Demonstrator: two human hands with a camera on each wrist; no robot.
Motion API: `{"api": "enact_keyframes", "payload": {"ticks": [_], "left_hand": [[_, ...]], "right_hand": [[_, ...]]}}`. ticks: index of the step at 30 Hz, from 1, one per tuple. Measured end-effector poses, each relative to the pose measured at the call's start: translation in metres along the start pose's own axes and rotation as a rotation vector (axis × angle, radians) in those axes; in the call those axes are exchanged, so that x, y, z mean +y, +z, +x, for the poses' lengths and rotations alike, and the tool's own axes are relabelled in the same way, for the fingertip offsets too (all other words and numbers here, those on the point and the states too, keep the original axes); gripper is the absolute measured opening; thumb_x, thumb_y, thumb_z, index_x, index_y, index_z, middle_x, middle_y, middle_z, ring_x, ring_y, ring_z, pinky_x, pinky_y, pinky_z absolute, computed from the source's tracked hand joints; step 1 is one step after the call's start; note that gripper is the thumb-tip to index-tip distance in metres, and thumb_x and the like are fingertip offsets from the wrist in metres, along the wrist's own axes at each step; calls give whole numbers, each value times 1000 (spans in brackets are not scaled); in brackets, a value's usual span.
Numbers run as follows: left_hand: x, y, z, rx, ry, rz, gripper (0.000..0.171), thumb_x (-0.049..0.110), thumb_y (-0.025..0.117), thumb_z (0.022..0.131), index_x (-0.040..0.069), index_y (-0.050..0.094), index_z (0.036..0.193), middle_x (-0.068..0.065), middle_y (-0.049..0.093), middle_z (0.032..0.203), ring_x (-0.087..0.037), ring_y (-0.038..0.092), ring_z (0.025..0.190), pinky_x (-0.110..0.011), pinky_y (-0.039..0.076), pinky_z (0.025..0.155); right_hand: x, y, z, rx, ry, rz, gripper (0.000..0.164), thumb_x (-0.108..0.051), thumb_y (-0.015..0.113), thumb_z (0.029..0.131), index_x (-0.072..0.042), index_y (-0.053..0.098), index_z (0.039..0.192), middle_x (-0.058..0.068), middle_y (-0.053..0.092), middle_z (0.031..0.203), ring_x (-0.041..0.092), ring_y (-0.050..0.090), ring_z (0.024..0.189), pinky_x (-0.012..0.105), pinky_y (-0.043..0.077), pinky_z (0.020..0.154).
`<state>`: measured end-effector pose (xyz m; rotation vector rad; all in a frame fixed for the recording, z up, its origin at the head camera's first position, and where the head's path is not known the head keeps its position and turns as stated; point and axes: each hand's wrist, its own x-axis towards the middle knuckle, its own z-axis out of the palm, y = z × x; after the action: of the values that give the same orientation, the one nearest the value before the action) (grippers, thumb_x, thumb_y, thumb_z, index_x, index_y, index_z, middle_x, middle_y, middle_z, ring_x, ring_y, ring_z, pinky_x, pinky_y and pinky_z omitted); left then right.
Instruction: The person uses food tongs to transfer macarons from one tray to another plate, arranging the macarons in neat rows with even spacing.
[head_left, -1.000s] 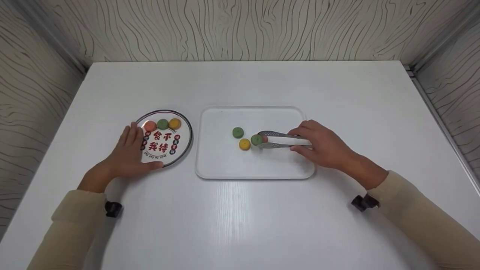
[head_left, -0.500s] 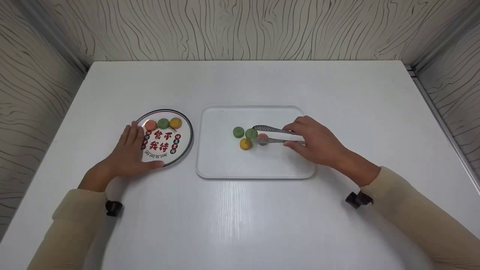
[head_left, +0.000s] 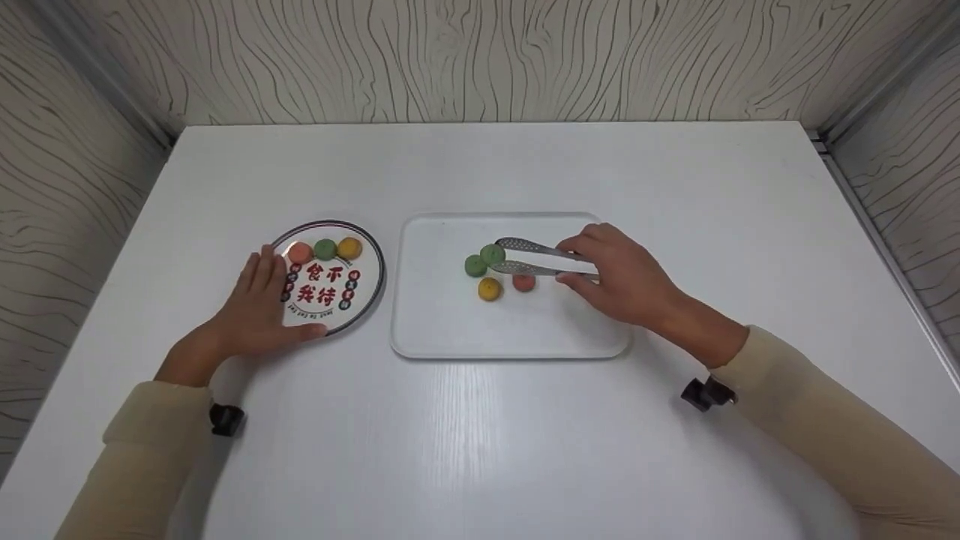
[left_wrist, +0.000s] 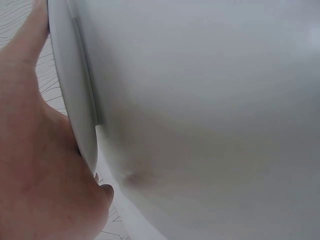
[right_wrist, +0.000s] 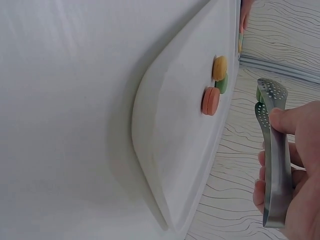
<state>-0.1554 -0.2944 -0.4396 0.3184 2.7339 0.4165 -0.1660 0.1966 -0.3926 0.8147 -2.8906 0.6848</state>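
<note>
My right hand (head_left: 626, 279) grips metal tongs (right_wrist: 277, 165) with perforated tips. Between those tips is a green macaron (head_left: 492, 255), raised above the white tray (head_left: 442, 337). On the tray lie a second green macaron (head_left: 475, 265), a yellow macaron (head_left: 490, 289) and a pink macaron (head_left: 524, 282). At the left, my left hand (head_left: 255, 307) rests against a round plate (head_left: 367, 296), its fingers extended at the left rim and its thumb at the front rim. Across the plate's far side sit a pink (head_left: 300, 253), a green (head_left: 325, 249) and a yellow macaron (head_left: 349, 248) in a row.
Plate and tray stand side by side on a white table (head_left: 480, 435), a narrow gap between them. Patterned panels (head_left: 480, 60) enclose the table at the back and both sides. The tray has a low raised rim.
Held in the tongs, the green macaron has risen and moved left and farther back, uncovering the pink one on the tray. My left hand stays at the plate.
</note>
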Motion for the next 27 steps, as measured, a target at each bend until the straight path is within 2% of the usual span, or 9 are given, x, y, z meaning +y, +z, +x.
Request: {"api": "enact_keyframes", "payload": {"ticks": [10, 20, 27], "left_hand": [[0, 0, 0, -1, -5, -19, 132, 71, 65, 85, -16, -5, 154, -32, -20, 162, -50, -19, 150, -63, 2, 121], [0, 2, -2, 9, -6, -20, 133, 71, 66, 83, -16, -3, 154, -33, -18, 163, -51, -17, 150, -64, 5, 120], [1, 0, -2, 5, -5, -20, 132, 72, 66, 84, -16, -4, 154, -33, -19, 163, -51, -18, 150, -64, 5, 120]], "right_hand": [[-14, 2, 12, 0, -29, 2, 32, -21, 78, 92, -7, 70, 120, 10, 66, 106, 22, 57, 98, 39, 52, 83], [-32, 6, 25, -23, -2, 28, 36, -26, 78, 92, -6, 70, 121, 11, 65, 106, 24, 56, 96, 41, 51, 81], [-41, 7, 31, -29, 7, 40, 35, -26, 75, 95, -6, 69, 123, 11, 66, 109, 23, 57, 100, 41, 51, 86]]}}
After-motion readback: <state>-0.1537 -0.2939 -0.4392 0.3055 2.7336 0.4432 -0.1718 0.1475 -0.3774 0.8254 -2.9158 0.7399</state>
